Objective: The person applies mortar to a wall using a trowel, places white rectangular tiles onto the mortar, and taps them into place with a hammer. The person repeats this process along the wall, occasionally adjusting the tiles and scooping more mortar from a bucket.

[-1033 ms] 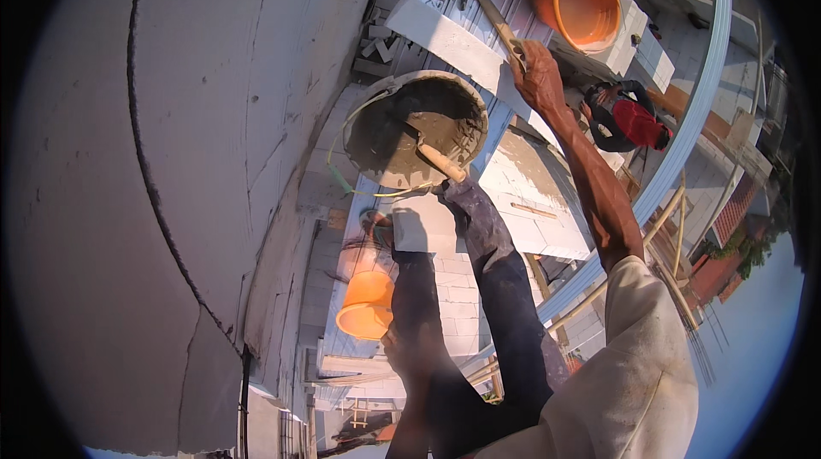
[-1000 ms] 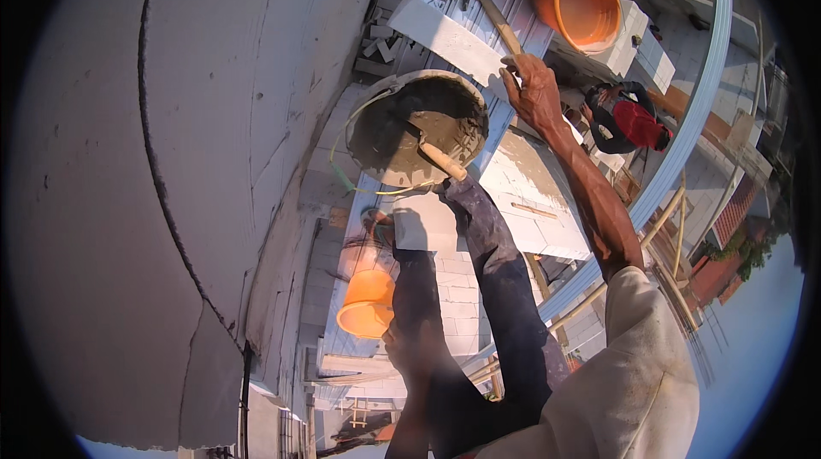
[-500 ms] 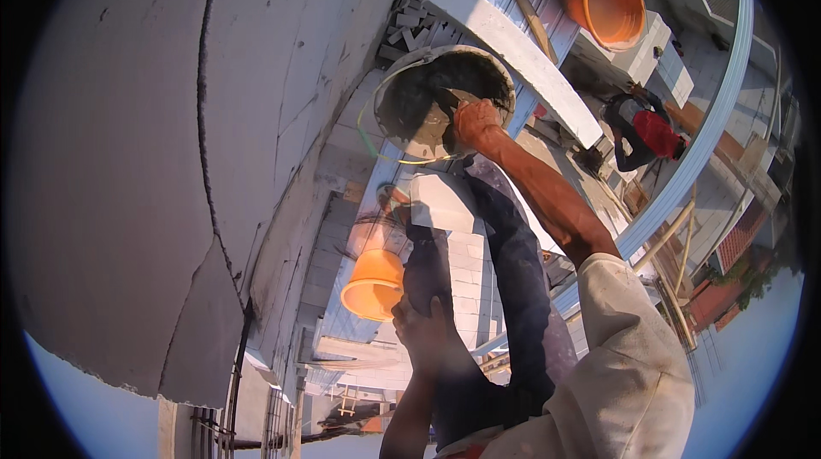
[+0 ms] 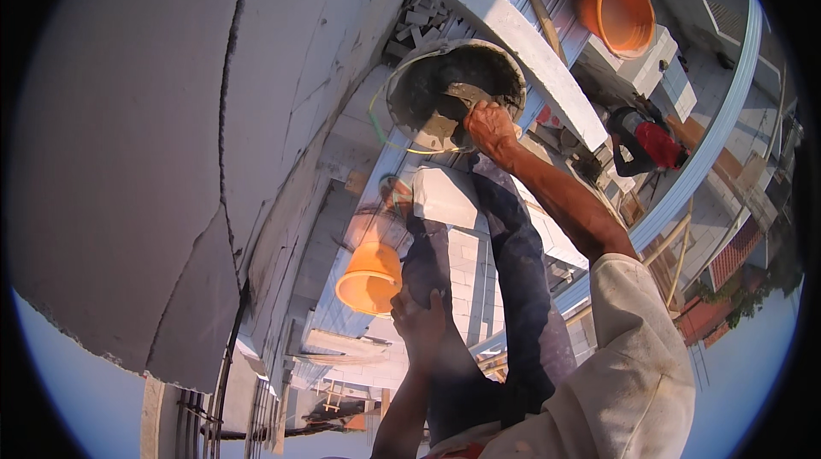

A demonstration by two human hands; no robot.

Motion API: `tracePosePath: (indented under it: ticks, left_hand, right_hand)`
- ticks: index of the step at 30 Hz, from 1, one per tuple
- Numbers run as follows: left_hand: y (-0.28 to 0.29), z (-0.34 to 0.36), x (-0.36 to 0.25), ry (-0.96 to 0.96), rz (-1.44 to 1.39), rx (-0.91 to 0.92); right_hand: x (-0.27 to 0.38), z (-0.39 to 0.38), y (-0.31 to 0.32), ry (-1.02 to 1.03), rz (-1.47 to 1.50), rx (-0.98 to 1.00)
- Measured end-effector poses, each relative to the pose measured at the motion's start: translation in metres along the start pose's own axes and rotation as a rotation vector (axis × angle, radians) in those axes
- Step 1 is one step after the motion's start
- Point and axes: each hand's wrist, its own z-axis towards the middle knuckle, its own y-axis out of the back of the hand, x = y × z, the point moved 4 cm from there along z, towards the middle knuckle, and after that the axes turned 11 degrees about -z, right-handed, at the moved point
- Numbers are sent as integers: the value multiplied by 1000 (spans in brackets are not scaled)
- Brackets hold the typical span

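Note:
My right hand [image 4: 492, 130] is closed on a trowel [image 4: 464, 93] inside a round bucket [image 4: 406, 104] holding grey mortar; the handle is hidden in my fingers. My left hand [image 4: 419, 322] rests on my left leg, fingers loosely bent over it, holding nothing. A white block [image 4: 445, 195] sits by my legs, just below the bucket. An orange bucket [image 4: 363, 279] stands left of my left leg. Above the mortar bucket lie a long white block [image 4: 530, 61] and a hammer [image 4: 543, 18] with a wooden handle.
A second orange bucket [image 4: 594, 18] sits at upper right. A co-worker in red and black [image 4: 658, 142] is lower down, beside a long pale rail [image 4: 731, 100] that looks curved. A cracked pale wall [image 4: 128, 159] fills the left. Small block offcuts [image 4: 417, 18] lie along it.
My right hand has left the hammer handle and moved down-left into the mortar bucket, onto the trowel. My left hand has risen slightly along my leg. The view has shifted.

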Motion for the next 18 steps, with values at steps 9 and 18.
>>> tracePosePath:
  ticks: [9, 18]
  left_hand:
    - [-5, 2, 11, -23, 19, -52]
    - [4, 6, 9, -60, -34, -54]
  right_hand:
    - [-19, -17, 25, 136, 333, 174]
    - [-66, -56, 1, 175, 661, -89]
